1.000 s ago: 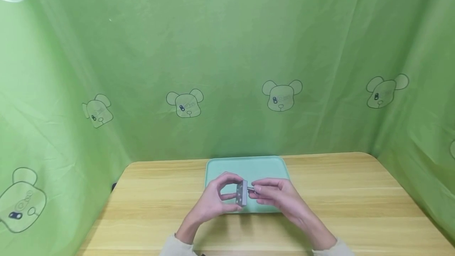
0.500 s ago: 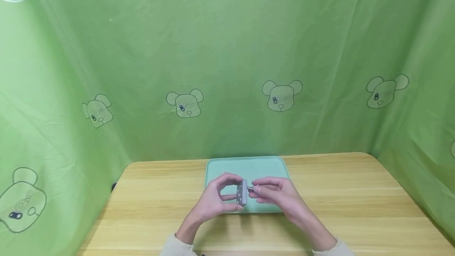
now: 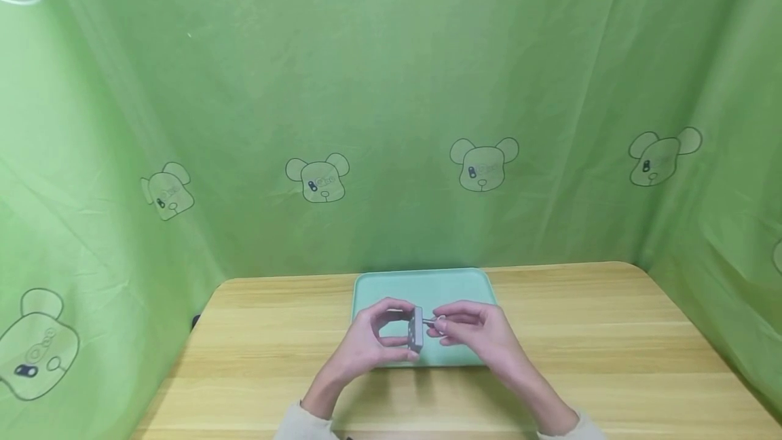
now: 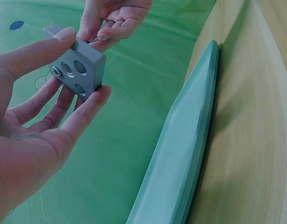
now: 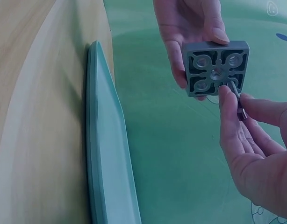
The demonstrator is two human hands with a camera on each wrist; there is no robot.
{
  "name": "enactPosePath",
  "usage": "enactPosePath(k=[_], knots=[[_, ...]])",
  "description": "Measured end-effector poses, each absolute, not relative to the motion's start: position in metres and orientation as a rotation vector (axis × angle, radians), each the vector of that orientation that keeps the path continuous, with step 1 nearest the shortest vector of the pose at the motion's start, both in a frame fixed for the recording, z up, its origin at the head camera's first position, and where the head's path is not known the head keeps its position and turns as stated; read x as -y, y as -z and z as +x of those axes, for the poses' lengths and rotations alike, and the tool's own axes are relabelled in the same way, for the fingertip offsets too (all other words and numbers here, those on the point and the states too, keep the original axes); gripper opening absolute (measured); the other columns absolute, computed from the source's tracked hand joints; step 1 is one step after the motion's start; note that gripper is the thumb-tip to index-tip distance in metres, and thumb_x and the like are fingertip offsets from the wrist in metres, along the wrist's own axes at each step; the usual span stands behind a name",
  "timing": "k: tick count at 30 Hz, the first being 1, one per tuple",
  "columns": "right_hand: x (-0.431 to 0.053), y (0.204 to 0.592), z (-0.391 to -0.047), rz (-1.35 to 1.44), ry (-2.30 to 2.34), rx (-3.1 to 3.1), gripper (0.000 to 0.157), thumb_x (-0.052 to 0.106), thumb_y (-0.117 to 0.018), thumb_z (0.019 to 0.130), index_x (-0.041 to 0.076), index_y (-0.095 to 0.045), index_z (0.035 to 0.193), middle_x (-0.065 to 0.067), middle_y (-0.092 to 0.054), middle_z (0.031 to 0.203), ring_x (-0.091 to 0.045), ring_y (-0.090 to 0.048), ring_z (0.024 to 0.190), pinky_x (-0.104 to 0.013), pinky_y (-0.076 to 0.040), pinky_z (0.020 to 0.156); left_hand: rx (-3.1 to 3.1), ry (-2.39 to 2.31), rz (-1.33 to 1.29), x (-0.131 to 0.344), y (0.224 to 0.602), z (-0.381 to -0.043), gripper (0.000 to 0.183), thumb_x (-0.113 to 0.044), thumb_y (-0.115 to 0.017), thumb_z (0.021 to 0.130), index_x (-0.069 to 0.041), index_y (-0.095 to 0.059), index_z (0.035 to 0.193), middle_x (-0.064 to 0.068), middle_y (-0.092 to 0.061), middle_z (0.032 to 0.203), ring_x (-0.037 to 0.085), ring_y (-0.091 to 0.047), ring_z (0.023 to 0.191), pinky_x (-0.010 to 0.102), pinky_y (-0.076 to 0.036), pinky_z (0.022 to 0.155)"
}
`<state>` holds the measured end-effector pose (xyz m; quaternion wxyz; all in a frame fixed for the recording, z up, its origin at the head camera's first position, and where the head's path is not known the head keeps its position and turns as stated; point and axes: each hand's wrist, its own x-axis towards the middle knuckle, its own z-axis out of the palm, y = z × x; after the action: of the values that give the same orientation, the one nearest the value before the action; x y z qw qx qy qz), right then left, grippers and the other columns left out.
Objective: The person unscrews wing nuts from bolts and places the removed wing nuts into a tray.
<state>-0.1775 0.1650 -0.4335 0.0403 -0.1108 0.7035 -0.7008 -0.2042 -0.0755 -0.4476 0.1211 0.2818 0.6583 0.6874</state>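
Note:
A square grey metal plate (image 3: pixel 415 330) is held up over the tray by my left hand (image 3: pixel 365 341), thumb and fingers at its edges. Round holes show on its flat face in the left wrist view, one of them filled by a bolt end (image 4: pixel 57 71). The recessed face, with corner holes and a threaded centre hole, looks toward my right hand (image 3: pixel 479 331). Between thumb and fingers that hand pinches a threaded bolt (image 5: pixel 234 90), whose tip goes in at the plate's lower right corner hole in the right wrist view. Its head points away from the plate.
Below the hands a mint-green tray (image 3: pixel 427 282) lies on the wooden table (image 3: pixel 275 331). A green curtain (image 3: pixel 391 87) with bear prints surrounds the table at the back and both sides.
The plate has turned slightly in my left hand, so less of its holed face shows in the head view. My right hand keeps its pinch on the bolt, with small finger movement.

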Motion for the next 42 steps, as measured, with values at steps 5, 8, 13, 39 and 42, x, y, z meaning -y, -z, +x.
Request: enactPosePath(k=[5,8,13,39,42], knots=[[-0.162,0.430,-0.174,-0.363,2.132,-2.246,0.030,0.010,-0.075,0.093,-0.008,-0.069,0.116,-0.021,-0.075,0.101,-0.032,-0.076,0.092,-0.040,-0.066,0.081,-1.902,-2.024,0.818,0.077,0.448,-0.204,0.065,0.009,-0.085,0.073,-0.002,-0.061,0.132,0.017,-0.056,0.138,0.036,-0.056,0.130,0.044,-0.059,0.100],[-0.159,0.429,-0.173,-0.407,2.128,-2.311,0.026,0.007,-0.075,0.093,-0.007,-0.070,0.113,-0.019,-0.076,0.099,-0.030,-0.076,0.089,-0.039,-0.067,0.080,-1.871,-2.046,0.834,0.077,0.449,-0.205,0.064,0.008,-0.085,0.074,-0.001,-0.060,0.132,0.016,-0.055,0.138,0.036,-0.055,0.131,0.044,-0.059,0.100],[-0.156,0.430,-0.172,-0.489,2.138,-2.409,0.021,0.002,-0.075,0.090,-0.007,-0.072,0.110,-0.016,-0.077,0.097,-0.023,-0.077,0.087,-0.037,-0.067,0.078,-1.826,-2.070,0.849,0.078,0.451,-0.206,0.064,0.007,-0.085,0.074,-0.002,-0.059,0.132,0.015,-0.054,0.137,0.035,-0.054,0.133,0.046,-0.058,0.101],[-0.151,0.438,-0.179,-1.570,1.823,-3.081,0.037,-0.016,-0.083,0.068,0.005,-0.078,0.099,-0.007,-0.078,0.098,-0.024,-0.075,0.087,-0.019,-0.060,0.090,-1.627,-2.123,0.836,0.082,0.450,-0.208,0.066,0.005,-0.084,0.078,0.004,-0.054,0.136,0.017,-0.051,0.141,0.045,-0.051,0.132,0.049,-0.059,0.098],[-0.150,0.439,-0.181,-1.671,1.791,-3.091,0.036,-0.015,-0.081,0.068,0.005,-0.078,0.098,-0.010,-0.077,0.099,-0.028,-0.075,0.087,-0.020,-0.059,0.093,-1.611,-2.123,0.825,0.082,0.449,-0.207,0.066,0.005,-0.084,0.078,0.004,-0.054,0.137,0.017,-0.051,0.141,0.049,-0.048,0.133,0.049,-0.059,0.099]])
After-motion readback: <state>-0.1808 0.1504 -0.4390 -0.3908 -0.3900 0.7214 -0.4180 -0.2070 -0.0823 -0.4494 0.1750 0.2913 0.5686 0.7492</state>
